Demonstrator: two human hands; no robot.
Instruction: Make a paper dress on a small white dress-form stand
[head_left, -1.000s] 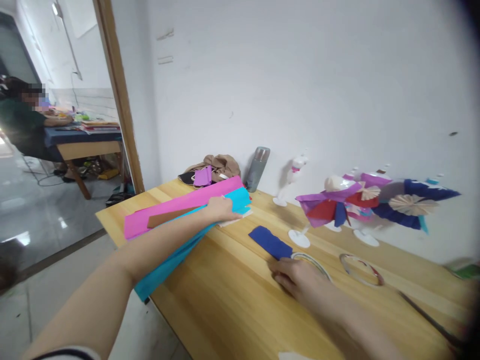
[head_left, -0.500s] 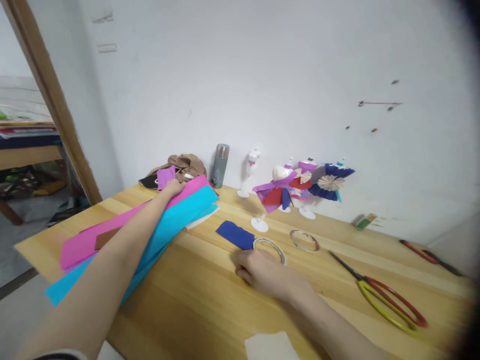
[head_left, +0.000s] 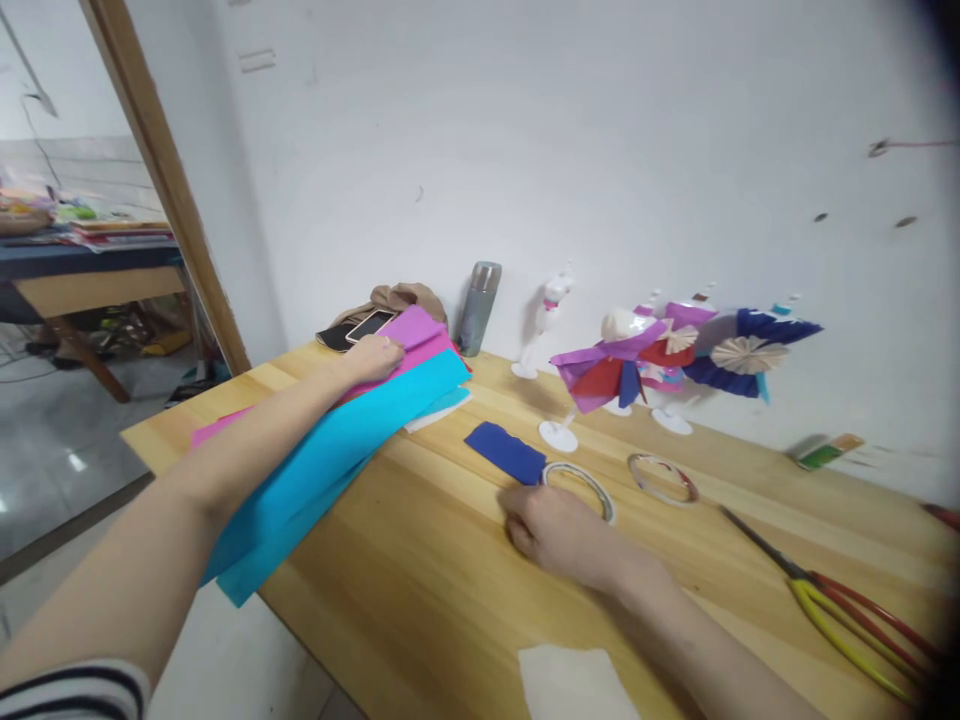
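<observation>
My left hand point(head_left: 373, 360) is closed on a purple sheet of crepe paper point(head_left: 411, 328) at the far end of a paper stack. Beneath it lie a magenta sheet point(head_left: 431, 352) and long turquoise crepe paper point(head_left: 322, 470), which hangs over the table's near edge. My right hand point(head_left: 559, 530) rests on the wood with its fingers curled in; what they hold, if anything, is hidden. Just beyond it lies a roll of tape point(head_left: 600, 492), partly covered by the hand. A dark blue paper strip point(head_left: 506, 453) touches the roll.
Several small white mannequins point(head_left: 559, 435) wearing paper outfits stand by the wall. A grey-green flask point(head_left: 480, 310), a phone point(head_left: 370, 326) and a brown cloth bag point(head_left: 409, 296) are at the back. Scissors point(head_left: 806, 580), another ring-shaped roll point(head_left: 664, 478) and a pale paper piece point(head_left: 576, 682) lie rightward.
The view has turned left. My left hand has brought the purple sheet from over the bag onto the magenta paper, uncovering the phone. My right hand stays by the tape roll.
</observation>
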